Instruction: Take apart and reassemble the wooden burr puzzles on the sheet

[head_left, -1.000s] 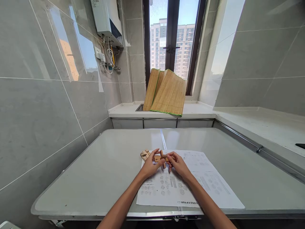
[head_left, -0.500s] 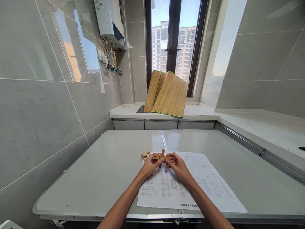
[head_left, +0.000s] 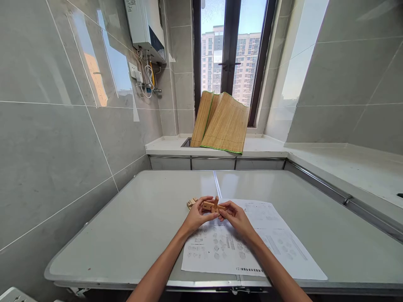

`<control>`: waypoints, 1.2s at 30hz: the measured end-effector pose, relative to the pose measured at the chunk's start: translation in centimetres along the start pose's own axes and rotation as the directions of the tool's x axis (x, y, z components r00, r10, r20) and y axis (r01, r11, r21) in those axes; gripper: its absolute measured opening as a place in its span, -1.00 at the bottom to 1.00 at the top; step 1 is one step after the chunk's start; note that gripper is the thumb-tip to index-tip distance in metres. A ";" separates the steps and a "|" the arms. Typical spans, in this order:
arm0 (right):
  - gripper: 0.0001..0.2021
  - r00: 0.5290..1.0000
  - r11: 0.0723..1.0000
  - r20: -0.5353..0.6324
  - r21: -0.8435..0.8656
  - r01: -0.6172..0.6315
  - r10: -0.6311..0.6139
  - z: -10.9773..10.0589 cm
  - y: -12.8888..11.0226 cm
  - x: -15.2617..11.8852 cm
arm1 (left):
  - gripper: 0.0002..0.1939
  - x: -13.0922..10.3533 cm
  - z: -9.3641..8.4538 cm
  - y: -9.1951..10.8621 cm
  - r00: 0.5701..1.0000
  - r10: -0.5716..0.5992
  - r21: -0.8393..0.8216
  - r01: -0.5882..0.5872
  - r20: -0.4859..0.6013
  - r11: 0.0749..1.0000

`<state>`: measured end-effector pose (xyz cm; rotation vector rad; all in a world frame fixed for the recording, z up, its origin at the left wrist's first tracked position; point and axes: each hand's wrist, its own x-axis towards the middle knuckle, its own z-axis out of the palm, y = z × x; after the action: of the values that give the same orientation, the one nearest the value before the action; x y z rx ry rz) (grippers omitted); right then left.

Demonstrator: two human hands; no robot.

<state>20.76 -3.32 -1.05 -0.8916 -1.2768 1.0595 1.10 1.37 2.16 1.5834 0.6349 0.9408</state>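
Between my hands, above the far part of a printed sheet [head_left: 220, 260], is a small assembly of crossed wooden puzzle pieces [head_left: 209, 206], one bar sticking up out of it. My left hand [head_left: 199, 215] curls round its left side, thumb below and fingers over the top. My right hand [head_left: 235, 216] pinches the right end between thumb and fingers. More light wooden puzzle pieces [head_left: 190, 203] lie just behind my left hand, partly hidden by it. Small diagrams and text cover the sheet.
The pale folding table [head_left: 119, 235] has a seam down its middle. Behind it, a metal rail [head_left: 261, 159] runs below a white ledge [head_left: 166, 144] where a folded bamboo mat [head_left: 225, 126] leans near the window. A white counter [head_left: 362, 167] stands along the right.
My left fingers have lifted and now reach over the top of the wooden assembly, covering more of the pieces behind. My right hand keeps nearly the same grip.
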 end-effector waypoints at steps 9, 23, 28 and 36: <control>-0.57 1.000 1.000 -0.006 -0.026 -0.005 0.005 -0.2 0.2 0.2 | -0.28 0.2 -0.1 -0.2 1.000 -0.013 -0.006 0.013 -0.022 1.000; -0.60 1.000 1.000 0.017 -0.028 0.011 -0.010 -0.2 0.0 0.2 | -0.27 -0.1 -0.4 0.5 0.999 0.020 0.113 -0.024 0.034 0.993; -0.56 0.999 0.996 -0.032 -0.083 0.039 -0.042 0.0 0.0 0.2 | -0.28 -0.1 -0.4 0.3 0.999 0.027 0.149 -0.024 -0.020 0.989; -0.57 0.994 0.985 -0.076 -0.161 0.068 -0.081 0.1 0.7 0.1 | -0.24 0.0 -0.4 -0.1 0.999 0.033 0.137 -0.027 -0.040 0.990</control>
<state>20.58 -2.99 -1.62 -0.9892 -1.3281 0.8631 0.81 1.61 2.13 1.7019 0.7190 0.9724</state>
